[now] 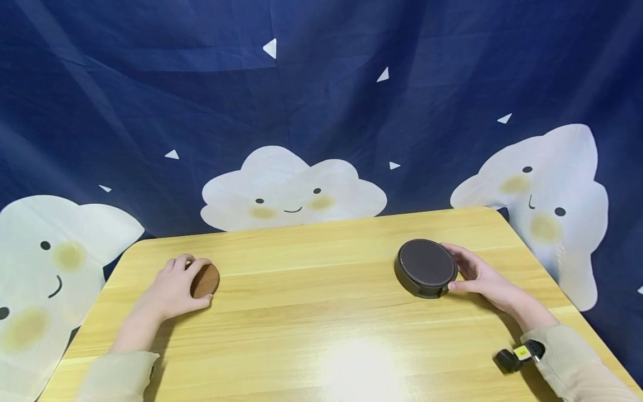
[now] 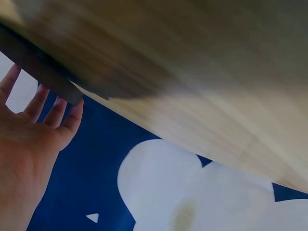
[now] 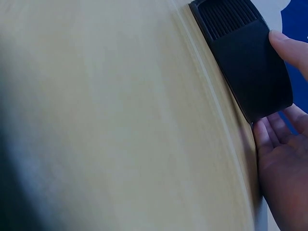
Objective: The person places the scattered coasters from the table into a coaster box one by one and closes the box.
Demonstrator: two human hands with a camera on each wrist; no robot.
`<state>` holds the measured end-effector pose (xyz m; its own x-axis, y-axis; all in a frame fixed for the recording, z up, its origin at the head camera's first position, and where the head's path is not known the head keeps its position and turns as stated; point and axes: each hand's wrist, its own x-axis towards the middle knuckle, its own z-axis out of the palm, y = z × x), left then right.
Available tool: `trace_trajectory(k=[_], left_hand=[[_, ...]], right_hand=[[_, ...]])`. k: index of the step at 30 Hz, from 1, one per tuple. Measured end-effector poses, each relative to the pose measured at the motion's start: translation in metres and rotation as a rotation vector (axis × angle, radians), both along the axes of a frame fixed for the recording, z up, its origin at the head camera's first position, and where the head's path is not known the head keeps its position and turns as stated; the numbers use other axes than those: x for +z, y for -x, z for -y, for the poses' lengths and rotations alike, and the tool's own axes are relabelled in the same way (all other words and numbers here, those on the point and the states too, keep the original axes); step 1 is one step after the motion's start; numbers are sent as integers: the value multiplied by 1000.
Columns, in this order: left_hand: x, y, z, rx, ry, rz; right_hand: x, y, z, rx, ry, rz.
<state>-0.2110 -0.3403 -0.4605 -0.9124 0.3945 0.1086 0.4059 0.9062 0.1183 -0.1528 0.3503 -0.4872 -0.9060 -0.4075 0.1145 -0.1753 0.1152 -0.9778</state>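
At the left of the table a brown, round, wood-look coaster (image 1: 206,280) is gripped at its edge by my left hand (image 1: 173,287). Part of it hides behind the fingers; in the left wrist view the fingertips meet the rim of the dark coaster (image 2: 45,74). On the right stands a black round coaster holder (image 1: 427,262) with a stitched coaster on top. My right hand (image 1: 477,276) holds its right side between thumb and fingers. Several stacked coaster edges (image 3: 228,19) show through a side opening of the holder in the right wrist view.
Both things are on a light wood-grain table (image 1: 311,301), with a wide stretch of tabletop between them. Behind its far edge hangs a dark blue curtain (image 1: 321,100) with white smiling clouds. A small black device (image 1: 509,360) is strapped at the right wrist.
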Motion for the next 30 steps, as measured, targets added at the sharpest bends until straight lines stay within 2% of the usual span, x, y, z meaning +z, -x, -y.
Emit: trace_trajectory(k=[10,22,30], left_hand=[[6,2,-29,-88,4,-38],[1,13,-67,-193,-1,-73],[2,20,-95,-265,-20,-89]], right_hand=[[1,0,0,10,9,0],[1,0,0,5,-5,-5],[1,0,0,11,-2,-5]])
